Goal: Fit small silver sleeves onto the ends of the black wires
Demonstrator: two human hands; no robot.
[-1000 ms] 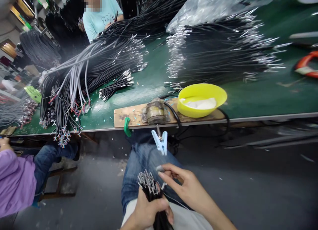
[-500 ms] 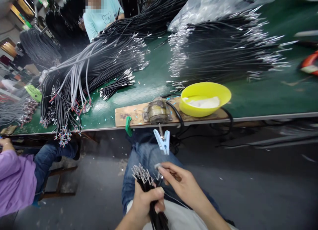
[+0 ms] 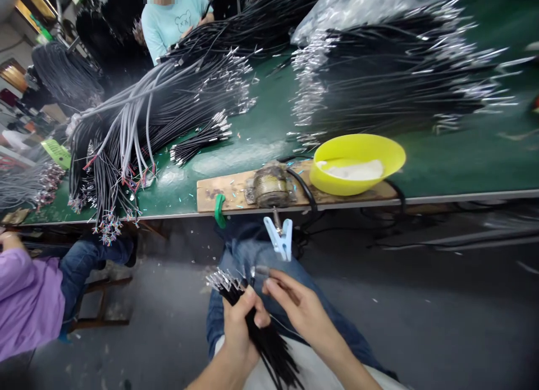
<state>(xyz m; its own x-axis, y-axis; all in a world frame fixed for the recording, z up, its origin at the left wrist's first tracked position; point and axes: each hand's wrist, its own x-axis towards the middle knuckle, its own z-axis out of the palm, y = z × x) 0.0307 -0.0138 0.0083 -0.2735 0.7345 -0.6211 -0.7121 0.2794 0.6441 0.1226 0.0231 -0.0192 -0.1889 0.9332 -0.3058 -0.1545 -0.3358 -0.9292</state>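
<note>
My left hand (image 3: pixel 239 329) is wrapped round a bundle of black cables (image 3: pixel 273 345) above my lap. Their bare, silvery wire ends fan out past my thumb, up and to the left. Close beside those ends is my right hand (image 3: pixel 304 308), thumb and forefinger brought together; the forefinger's tip looks grey and blurred. Whatever lies in that pinch is too small and smeared to make out. Just above my hands, a light-blue clothes peg (image 3: pixel 281 241) sits on the shaft of a small motor (image 3: pixel 272 186) at the table's edge.
The motor is fixed to a wooden board (image 3: pixel 219 195), held by a green clamp (image 3: pixel 219 211). A yellow bowl (image 3: pixel 326 177) with white stuff stands on it. Black cables (image 3: pixel 387 76) and grey cables (image 3: pixel 135 104) cover much of the green table (image 3: pixel 463 165). Two people sit nearby.
My left hand has tilted the bundle further left, so its wire ends point more up-left. My right hand has shifted slightly left and up beside them. The view has moved a little.
</note>
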